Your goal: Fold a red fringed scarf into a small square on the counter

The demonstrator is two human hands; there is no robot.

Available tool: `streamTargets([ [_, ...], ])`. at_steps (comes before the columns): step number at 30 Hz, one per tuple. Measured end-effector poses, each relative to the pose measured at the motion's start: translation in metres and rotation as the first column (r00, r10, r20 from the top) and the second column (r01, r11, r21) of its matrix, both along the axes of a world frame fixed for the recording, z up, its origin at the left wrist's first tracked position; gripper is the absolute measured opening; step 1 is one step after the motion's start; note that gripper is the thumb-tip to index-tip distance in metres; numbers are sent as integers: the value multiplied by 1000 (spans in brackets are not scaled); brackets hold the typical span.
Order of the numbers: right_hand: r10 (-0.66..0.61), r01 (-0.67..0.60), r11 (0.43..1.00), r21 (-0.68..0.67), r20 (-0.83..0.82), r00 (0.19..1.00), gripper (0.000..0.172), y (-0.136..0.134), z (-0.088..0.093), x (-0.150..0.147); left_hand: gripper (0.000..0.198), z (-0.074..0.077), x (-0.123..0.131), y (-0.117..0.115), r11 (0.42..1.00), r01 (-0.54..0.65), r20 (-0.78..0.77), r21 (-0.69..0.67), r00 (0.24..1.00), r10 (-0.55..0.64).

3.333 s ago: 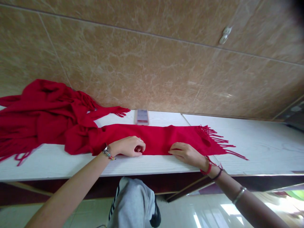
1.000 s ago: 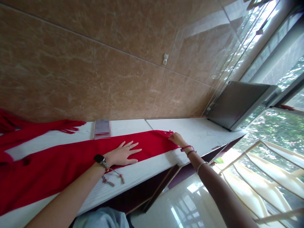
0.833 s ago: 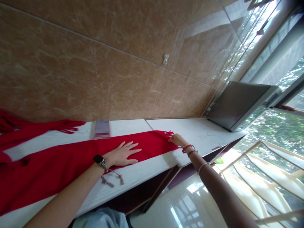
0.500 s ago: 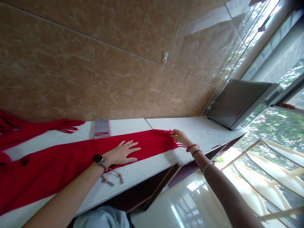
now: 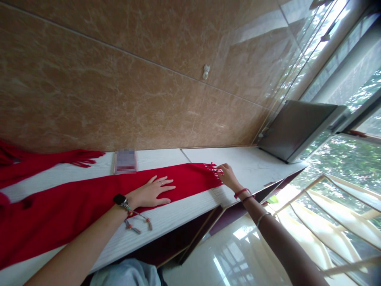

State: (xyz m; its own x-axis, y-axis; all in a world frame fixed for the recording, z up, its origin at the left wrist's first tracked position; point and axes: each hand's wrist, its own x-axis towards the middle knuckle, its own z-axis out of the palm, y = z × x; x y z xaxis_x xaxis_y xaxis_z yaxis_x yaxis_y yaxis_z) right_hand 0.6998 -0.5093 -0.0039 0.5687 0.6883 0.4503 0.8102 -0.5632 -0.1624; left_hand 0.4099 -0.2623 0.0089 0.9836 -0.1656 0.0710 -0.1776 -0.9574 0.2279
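Head view: long red scarf point(image 5: 184, 178) lies along counter point(image 5: 160, 157), left hand point(image 5: 150, 194) spread flat upon it; right hand point(image 5: 228, 176) curls at fringe point(image 5: 210, 166), grip unclear. Apparent step: fringe straightening; next move likely requires light fingertips.

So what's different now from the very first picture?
The left hand was curled at the near edge of the red scarf; now it lies spread flat on it. The right hand moved from that edge out to the fringe; I can't tell if it grips any. The view swung right. The small flat rectangle stayed on the white counter.
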Motion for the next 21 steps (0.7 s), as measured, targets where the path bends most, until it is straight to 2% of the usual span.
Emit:
streamTargets([
  [3, 117, -116, 990, -79, 5, 993, 13, -10, 2, -9, 49, 4, 0, -5, 997, 55, 72, -50, 996, -52],
  [6, 324, -326, 915, -237, -48, 945, 16, -22, 8, -18, 48, 4, 1, -9, 995, 74, 74, -64, 995, -69],
  [8, 393, -379, 873, -308, -15, 919, 22, -27, 12, -22, 48, 1, 1, -9, 996, 79, 46, -49, 996, -77],
  [15, 426, -309, 823, -476, 158, 891, 29, -27, 15, -23, 51, -2, 2, -6, 998, 64, 35, 3, 997, -64],
  [21, 432, -283, 820, -497, 214, 876, 27, -25, 13, -17, 51, 0, 1, -7, 997, 67, 82, 32, 994, -69],
])
